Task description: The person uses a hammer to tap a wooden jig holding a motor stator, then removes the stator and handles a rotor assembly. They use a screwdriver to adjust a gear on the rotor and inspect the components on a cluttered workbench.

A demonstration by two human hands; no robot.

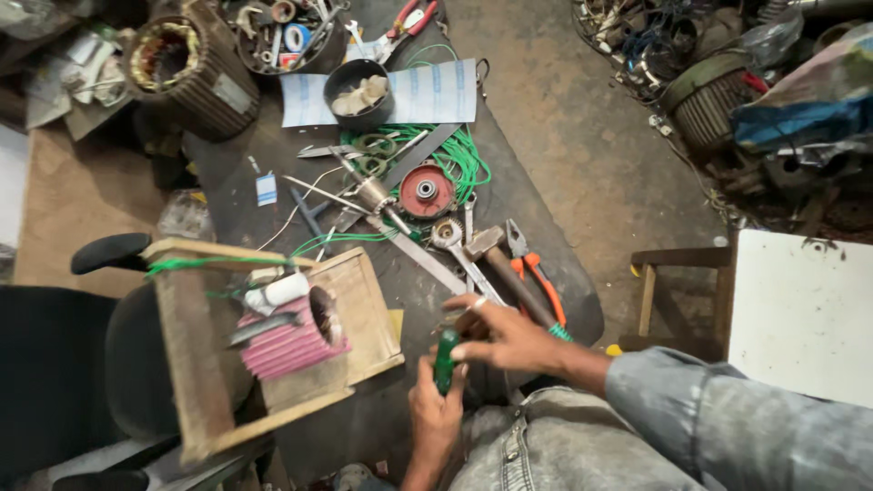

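Down at the near edge of the dark worktop (536, 273), the person's left hand (435, 411) is clenched around a small green-handled tool (445, 360), which stands nearly upright in the fist just in front of their grey trousers (546, 445). The right hand (509, 338) comes across from the grey sleeve (727, 418), its fingers (471, 307) loosely curled and its fingertips touching the top of that green handle; whether it truly grips the tool I cannot tell. Just beyond the right hand lie a wooden-handled hammer (505, 268), orange-handled pliers (536, 273) and a steel spanner (455, 245), close together. Farther back sit a round red metal end cover (426, 191) on a tangle of green wire (468, 159), and a black bowl (357, 91) on a sheet of white paper (436, 91). To the left, an open wooden frame (200, 364) holds a ribbed pink motor body (291, 341), with a white roll (277, 293) resting on top of it.
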